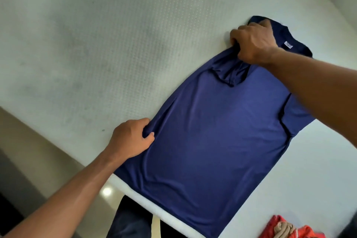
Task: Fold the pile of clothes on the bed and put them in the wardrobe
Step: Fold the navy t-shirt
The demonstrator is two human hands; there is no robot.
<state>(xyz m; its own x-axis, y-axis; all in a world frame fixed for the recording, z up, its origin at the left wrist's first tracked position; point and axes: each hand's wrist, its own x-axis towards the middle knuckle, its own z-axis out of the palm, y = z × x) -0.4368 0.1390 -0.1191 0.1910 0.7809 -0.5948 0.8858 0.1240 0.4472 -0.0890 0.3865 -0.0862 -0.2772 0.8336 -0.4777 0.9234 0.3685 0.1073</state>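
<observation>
A navy blue T-shirt (208, 131) lies spread flat on the white mattress (96, 35), collar pointing to the upper right, hem at the near edge. My left hand (131, 139) pinches the shirt's left side edge about halfway down. My right hand (253, 42) grips bunched fabric at the shoulder beside the collar, and the sleeve there is folded in over the chest. A white label (288, 45) shows inside the collar. The other sleeve (297, 120) lies flat to the right, partly under my right forearm.
An orange and beige heap of clothes (289, 228) sits at the bottom right corner of the mattress. The mattress edge runs diagonally from left to bottom centre, with glossy floor (38, 160) beyond it and my dark trousers (131, 222) below.
</observation>
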